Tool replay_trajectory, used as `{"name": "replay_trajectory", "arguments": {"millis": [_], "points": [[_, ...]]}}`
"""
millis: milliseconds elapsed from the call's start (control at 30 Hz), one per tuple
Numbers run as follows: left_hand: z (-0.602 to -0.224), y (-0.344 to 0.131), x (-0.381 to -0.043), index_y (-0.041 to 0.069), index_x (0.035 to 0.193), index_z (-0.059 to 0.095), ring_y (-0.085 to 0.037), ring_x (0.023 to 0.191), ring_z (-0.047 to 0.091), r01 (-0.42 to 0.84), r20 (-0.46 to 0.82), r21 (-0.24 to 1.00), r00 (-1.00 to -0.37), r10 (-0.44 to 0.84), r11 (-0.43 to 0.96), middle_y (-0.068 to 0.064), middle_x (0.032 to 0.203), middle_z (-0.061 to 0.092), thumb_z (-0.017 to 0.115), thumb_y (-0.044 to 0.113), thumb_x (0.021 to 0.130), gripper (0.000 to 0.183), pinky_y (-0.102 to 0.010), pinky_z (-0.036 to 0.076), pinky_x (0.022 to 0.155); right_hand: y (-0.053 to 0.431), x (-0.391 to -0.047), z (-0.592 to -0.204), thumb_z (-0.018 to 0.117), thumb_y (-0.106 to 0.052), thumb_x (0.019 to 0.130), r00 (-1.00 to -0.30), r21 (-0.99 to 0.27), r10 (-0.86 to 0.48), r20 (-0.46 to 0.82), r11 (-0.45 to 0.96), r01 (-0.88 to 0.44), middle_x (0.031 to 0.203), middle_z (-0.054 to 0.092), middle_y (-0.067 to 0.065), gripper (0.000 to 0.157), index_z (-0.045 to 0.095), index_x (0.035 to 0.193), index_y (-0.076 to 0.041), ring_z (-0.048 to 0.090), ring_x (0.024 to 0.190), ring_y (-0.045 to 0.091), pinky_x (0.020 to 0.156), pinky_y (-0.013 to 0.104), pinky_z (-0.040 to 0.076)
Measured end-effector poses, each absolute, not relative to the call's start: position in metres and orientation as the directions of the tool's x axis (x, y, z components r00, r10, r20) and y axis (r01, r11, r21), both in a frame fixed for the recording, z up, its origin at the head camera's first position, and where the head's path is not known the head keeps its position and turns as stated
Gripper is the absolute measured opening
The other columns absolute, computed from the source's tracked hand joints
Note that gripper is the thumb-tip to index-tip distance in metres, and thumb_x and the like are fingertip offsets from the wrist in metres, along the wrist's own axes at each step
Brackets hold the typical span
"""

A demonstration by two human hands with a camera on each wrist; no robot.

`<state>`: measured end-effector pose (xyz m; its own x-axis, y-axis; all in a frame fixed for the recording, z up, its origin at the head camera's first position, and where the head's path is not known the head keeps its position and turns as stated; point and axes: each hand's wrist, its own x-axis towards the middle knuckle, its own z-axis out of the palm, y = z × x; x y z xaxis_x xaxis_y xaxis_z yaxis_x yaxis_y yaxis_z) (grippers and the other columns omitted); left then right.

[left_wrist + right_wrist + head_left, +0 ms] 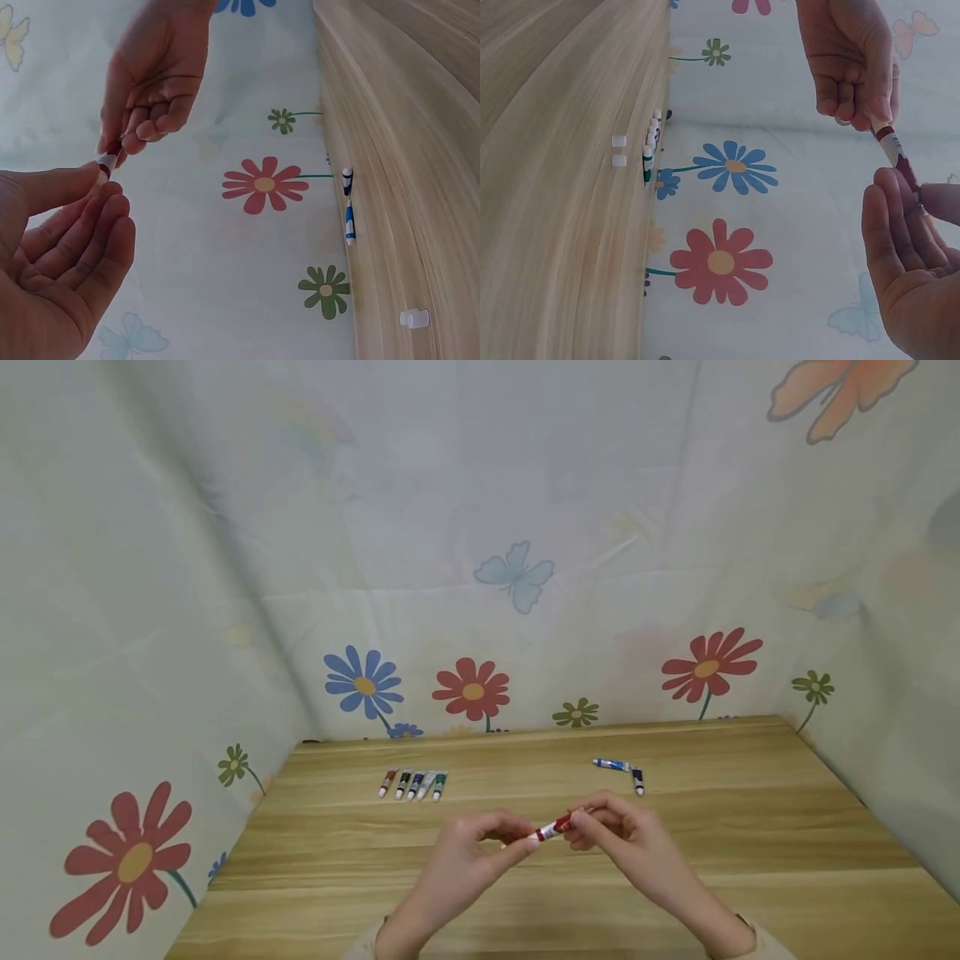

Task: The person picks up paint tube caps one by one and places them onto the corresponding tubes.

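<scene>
Both hands hold a small red and white paint tube (555, 828) above the front part of the wooden table. My left hand (467, 856) pinches its white cap end between thumb and fingertips. At the tube's tail end, my right hand (633, 847) grips with thumb and forefinger, the other fingers bent. From the left wrist, the tube (108, 160) hangs slanted between the two hands. The right wrist view shows the cap end of the tube (891, 146) up by the left thumb; the fingers partly hide both ends.
A row of several paint tubes (416, 785) lies at the back left, caps forward. Farther right are a light blue tube (611, 765) and a dark one (637, 781). Small white pieces (619, 150), of unclear kind, lie on the table (300, 852). Flower-printed cloth (420, 610) surrounds it.
</scene>
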<state>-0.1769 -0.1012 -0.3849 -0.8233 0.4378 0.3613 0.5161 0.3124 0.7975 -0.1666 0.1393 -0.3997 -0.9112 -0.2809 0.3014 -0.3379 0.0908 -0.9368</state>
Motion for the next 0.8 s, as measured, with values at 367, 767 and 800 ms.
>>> {"name": "replay_trajectory", "arguments": {"millis": [367,767,800], "points": [[-0.391,-0.102,-0.189,0.014,0.097,0.078,-0.006,0.08,0.069,0.476,0.347,0.792,-0.866,0.36,0.382,0.009,0.088,0.074,0.076,0.028,0.092,0.015,-0.027,0.056,0.074,0.133,-0.188,-0.403,0.057,-0.02,0.105,-0.924,-0.939,-0.264,0.278,0.127,-0.319,0.101,0.071,0.015,0.029,0.066,0.12,0.003,0.07,0.088,0.019,0.08,0.033,0.058],[-0.394,-0.113,-0.203,0.012,0.103,0.076,-0.007,0.08,0.069,0.479,0.384,0.78,-0.875,0.297,0.403,0.007,0.091,0.075,0.077,0.025,0.092,0.018,-0.028,0.057,0.075,0.117,-0.218,-0.396,0.07,-0.028,0.097,-0.947,-0.941,-0.165,0.277,0.151,-0.302,0.095,0.075,0.006,0.027,0.072,0.112,-0.006,0.072,0.085,0.022,0.08,0.038,0.059],[-0.393,-0.114,-0.204,0.012,0.105,0.076,-0.007,0.08,0.069,0.479,0.384,0.778,-0.875,0.297,0.406,0.007,0.091,0.075,0.076,0.025,0.092,0.019,-0.028,0.057,0.075,0.116,-0.221,-0.396,0.07,-0.029,0.096,-0.946,-0.941,-0.164,0.278,0.152,-0.303,0.095,0.075,0.006,0.027,0.072,0.112,-0.007,0.072,0.085,0.022,0.08,0.038,0.058]]}}
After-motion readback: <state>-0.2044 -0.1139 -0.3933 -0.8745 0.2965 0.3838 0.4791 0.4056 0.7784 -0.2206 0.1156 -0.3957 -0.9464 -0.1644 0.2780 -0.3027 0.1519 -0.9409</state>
